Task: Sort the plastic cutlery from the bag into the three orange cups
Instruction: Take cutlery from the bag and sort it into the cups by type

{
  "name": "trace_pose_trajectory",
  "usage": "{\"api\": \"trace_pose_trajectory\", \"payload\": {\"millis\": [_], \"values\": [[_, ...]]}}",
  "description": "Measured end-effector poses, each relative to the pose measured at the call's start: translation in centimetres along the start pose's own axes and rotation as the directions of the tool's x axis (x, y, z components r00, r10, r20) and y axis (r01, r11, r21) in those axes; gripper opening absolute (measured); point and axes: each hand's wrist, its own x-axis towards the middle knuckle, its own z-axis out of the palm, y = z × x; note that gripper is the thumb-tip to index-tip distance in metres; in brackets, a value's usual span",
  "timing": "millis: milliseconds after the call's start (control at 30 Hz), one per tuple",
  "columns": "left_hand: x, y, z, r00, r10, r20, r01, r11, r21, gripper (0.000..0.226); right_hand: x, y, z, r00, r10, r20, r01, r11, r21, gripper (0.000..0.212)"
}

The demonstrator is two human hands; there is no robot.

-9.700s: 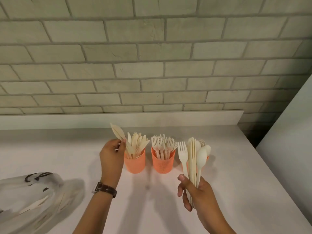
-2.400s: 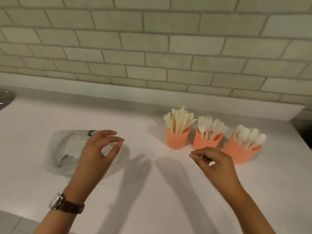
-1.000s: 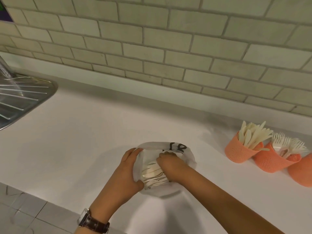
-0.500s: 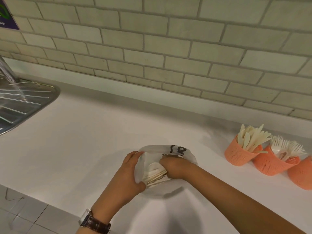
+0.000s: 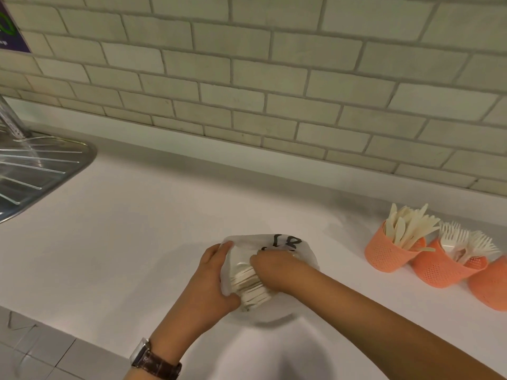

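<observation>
Broadly, a white tabletop point(image 5: 137, 229) fills the lower part of the view, backed by a pale brick-tiled wall point(image 5: 247, 78), with a steel sink drainer point(image 5: 33, 171) at its far left edge. Near the middle of the tabletop lies a clear plastic bag point(image 5: 307, 256) with black marker writing on it. Well apart to its right three orange cups stand in a row touching one another: the knife cup point(image 5: 384, 256) bristling with cream knives, the fork cup point(image 5: 439, 272) full of white forks, and a third cup point(image 5: 491, 286) cut off by the frame edge, its contents unseen. The left grip point(image 5: 211, 281), a watch point(image 5: 153, 363) on its wrist, is closed on the bag's left side, holding the mouth steady. The right grip point(image 5: 274, 270) reaches inside the bag from the right and is curled round a cutlery bundle point(image 5: 248, 283). That bundle is a tight stack of flat cream handles, lying slantwise, with the near ends poking out toward the person just beside the left thumb; the far ends are hidden under the hand, so which kinds it holds cannot be told. The coming move likely turns on this: the bundle must come out along its own long axis and then travel rightward to the cups, which the right grip is nearer to.
</observation>
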Motion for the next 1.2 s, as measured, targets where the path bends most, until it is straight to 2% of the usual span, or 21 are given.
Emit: {"api": "trace_pose_trajectory", "payload": {"millis": [100,167,300,367,433,500,600,667,733,767,833,900,967,1000,1033,1100,1200], "values": [[0.3,1.0,0.4,1.000,-0.007,0.002,0.007,1.000,-0.015,0.097,-0.1,-2.2,-1.0,0.997,0.031,0.072,-0.012,0.969,-0.245,0.024],[0.4,1.4,0.4,1.000,-0.006,0.002,0.006,1.000,-0.007,0.096,-0.2,-3.2,-1.4,0.997,0.036,0.068,-0.012,0.946,-0.325,0.025],[0.7,1.6,0.1,1.000,-0.019,-0.004,0.019,1.000,0.019,0.096,-1.1,-3.6,-2.9,0.976,0.086,0.201,-0.018,0.949,-0.315,0.030],[0.9,1.4,-0.3,1.000,-0.021,-0.018,0.022,1.000,0.011,0.095,-2.4,-2.8,-3.7,0.978,0.104,0.181,-0.054,0.964,-0.262,0.023],[0.9,1.0,-0.8,0.999,-0.019,-0.029,0.019,1.000,-0.005,0.093,-4.9,-1.0,-4.4,0.989,0.110,0.094,-0.097,0.987,-0.131,0.014],[1.0,0.6,-1.2,0.998,-0.014,-0.058,0.013,1.000,-0.021,0.087,-7.6,1.4,-4.7,0.993,0.118,0.012,-0.118,0.992,0.048,0.019],[1.1,0.5,-1.7,0.977,0.000,-0.212,-0.023,0.994,-0.107,0.063,-11.0,5.1,-4.1,0.989,0.118,-0.089,-0.087,0.950,0.301,0.009],[1.0,1.3,-1.7,0.907,0.019,-0.422,-0.111,0.975,-0.193,0.039,-12.3,6.3,-3.4,0.973,0.194,-0.128,-0.079,0.796,0.601,0.021],[0.5,3.2,-1.3,0.828,-0.015,-0.561,-0.185,0.936,-0.299,0.027,-13.1,6.3,-3.2,0.924,0.317,-0.214,0.015,0.527,0.850,0.021],[0.3,4.4,-0.8,0.815,-0.057,-0.576,-0.206,0.901,-0.382,0.025,-13.4,6.0,-3.3,0.886,0.380,-0.265,0.098,0.405,0.909,0.017],[0.2,6.8,0.8,0.852,-0.131,-0.507,-0.226,0.782,-0.581,0.024,-13.6,5.4,-3.8,0.809,0.488,-0.327,0.268,0.188,0.945,0.016],[0.6,8.9,3.0,0.927,-0.166,-0.335,-0.168,0.617,-0.769,0.025,-13.5,5.0,-4.5,0.754,0.559,-0.346,0.402,0.026,0.915,0.030],[1.4,10.9,5.1,0.976,-0.207,-0.063,0.025,0.399,-0.917,0.032,-13.8,4.6,-5.7,0.727,0.586,-0.357,0.503,-0.102,0.858,0.036],[2.0,11.8,6.1,0.974,-0.212,0.080,0.138,0.279,-0.950,0.036,-13.8,4.5,-6.0,0.717,0.592,-0.368,0.556,-0.166,0.814,0.034],[2.5,12.6,6.9,0.955,-0.214,0.204,0.240,0.157,-0.958,0.039,-13.8,4.2,-6.4,0.702,0.602,-0.380,0.599,-0.210,0.773,0.032],[3.5,13.8,8.0,0.897,-0.192,0.399,0.390,-0.086,-0.917,0.040,-13.6,3.6,-6.7,0.648,0.649,-0.398,0.649,-0.199,0.734,0.029],[4.5,15.0,8.8,0.859,-0.033,0.511,0.460,-0.387,-0.799,0.025,-12.7,3.0,-5.9,0.579,0.737,-0.349,0.688,-0.211,0.695,0.027]]}}
